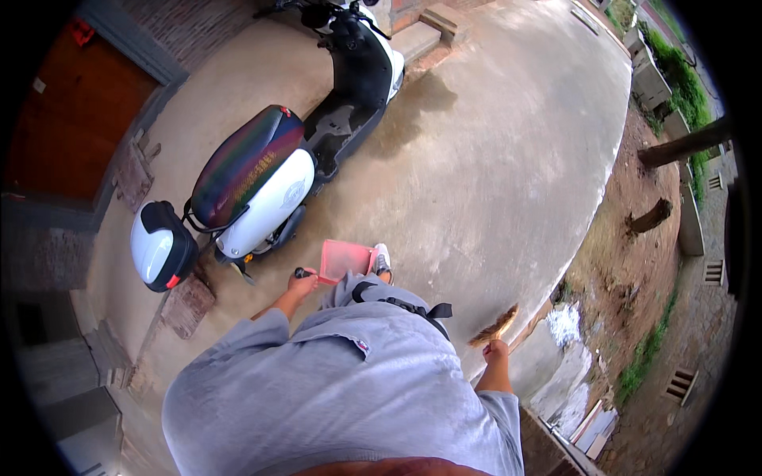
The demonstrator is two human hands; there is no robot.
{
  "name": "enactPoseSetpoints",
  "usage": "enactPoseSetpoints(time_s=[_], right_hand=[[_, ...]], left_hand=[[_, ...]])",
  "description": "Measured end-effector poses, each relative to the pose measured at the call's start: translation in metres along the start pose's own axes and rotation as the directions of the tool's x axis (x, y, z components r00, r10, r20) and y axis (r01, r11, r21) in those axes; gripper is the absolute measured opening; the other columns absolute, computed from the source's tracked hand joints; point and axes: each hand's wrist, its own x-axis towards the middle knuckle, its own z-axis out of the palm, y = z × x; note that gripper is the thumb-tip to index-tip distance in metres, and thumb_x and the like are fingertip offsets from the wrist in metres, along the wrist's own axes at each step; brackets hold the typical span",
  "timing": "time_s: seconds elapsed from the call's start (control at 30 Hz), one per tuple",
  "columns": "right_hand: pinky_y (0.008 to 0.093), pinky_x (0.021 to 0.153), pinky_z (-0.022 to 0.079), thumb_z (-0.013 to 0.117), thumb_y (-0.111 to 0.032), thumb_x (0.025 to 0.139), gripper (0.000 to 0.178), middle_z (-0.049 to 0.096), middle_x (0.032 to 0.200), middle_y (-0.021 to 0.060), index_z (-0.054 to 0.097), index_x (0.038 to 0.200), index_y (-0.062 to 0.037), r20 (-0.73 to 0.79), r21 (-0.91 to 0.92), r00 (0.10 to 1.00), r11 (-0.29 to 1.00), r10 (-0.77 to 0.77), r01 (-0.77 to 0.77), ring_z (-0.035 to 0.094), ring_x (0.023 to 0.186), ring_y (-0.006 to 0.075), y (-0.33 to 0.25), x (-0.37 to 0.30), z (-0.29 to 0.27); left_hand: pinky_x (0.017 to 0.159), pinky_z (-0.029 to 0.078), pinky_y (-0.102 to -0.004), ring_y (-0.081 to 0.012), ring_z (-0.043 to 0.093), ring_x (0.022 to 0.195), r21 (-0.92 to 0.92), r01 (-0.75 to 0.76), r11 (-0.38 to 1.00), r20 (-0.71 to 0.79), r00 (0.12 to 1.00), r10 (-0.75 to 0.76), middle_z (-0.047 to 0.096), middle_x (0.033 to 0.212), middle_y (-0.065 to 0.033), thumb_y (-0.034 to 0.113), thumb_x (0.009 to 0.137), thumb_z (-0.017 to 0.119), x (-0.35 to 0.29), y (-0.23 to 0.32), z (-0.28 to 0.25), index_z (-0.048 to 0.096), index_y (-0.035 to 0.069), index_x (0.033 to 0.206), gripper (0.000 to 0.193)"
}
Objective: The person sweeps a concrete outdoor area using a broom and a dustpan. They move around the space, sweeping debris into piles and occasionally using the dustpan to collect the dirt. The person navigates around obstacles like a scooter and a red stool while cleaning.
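— Where do we stand?
— Our left hand [302,283] grips the pink dustpan [346,259] by its handle, our right hand [497,349] is closed around the straw broom [494,326].
— Any sweeping done?
— The concrete yard [492,159] looks mostly clean; the pan seems empty.

We stand on a concrete yard, our left hand [302,283] gripping the handle of a pink dustpan [346,259] at frame centre, our right hand [496,350] holding a straw broom [494,326] lower right; a white scooter [274,166] is parked upper left.
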Motion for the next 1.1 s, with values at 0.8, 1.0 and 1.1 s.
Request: enactPoseSetpoints(time_s=[0.8, 1.0, 1.1], right_hand=[[0.0275, 0.036, 0.037, 0.048, -0.001, 0.080, 0.058, 0.053, 0.070, 0.0138, 0.028, 0.135, -0.0019, 0.697, -0.638, 0.647, 0.680, 0.309, 0.362, 0.048, 0.047, 0.0164, -0.169, -0.104, 0.391], [0.0308, 0.051, 0.047, 0.057, -0.008, 0.075, 0.048, 0.064, 0.083, 0.0157, 0.049, 0.121, 0.0001, 0.824, -0.566, 0.518, 0.288, 0.229, 0.772, 0.058, 0.063, 0.0180, -0.251, -0.073, 0.408], [0.0282, 0.034, 0.034, 0.051, -0.004, 0.076, 0.022, 0.050, 0.056, 0.0037, 0.059, 0.097, -0.0024, 0.745, -0.667, 0.605, 0.277, 0.283, 0.692, 0.044, 0.040, 0.0127, -0.289, 0.001, 0.399]], left_hand=[[0.051, 0.043, -0.0253, -0.0091, 0.054, 0.059, 0.132, -0.171, 0.976, -0.203, 0.959, 0.196, 0.059, 0.069, -0.0032, 0.005, 0.070, 0.064, -0.017, 0.047, 0.046, 0.058, 0.007, 0.077, 0.009], [0.045, 0.042, -0.0265, -0.0108, 0.050, 0.050, 0.324, 0.179, 0.929, -0.379, 0.924, -0.046, 0.053, 0.059, -0.0012, 0.009, 0.069, 0.067, -0.038, 0.054, 0.116, 0.059, 0.011, 0.076, 0.011], [0.045, 0.046, -0.0276, -0.0144, 0.055, 0.052, -0.209, -0.095, 0.973, -0.284, 0.958, 0.033, 0.056, 0.063, -0.0053, 0.005, 0.074, 0.062, 0.034, -0.006, 0.092, 0.057, 0.010, 0.089, 0.016]])
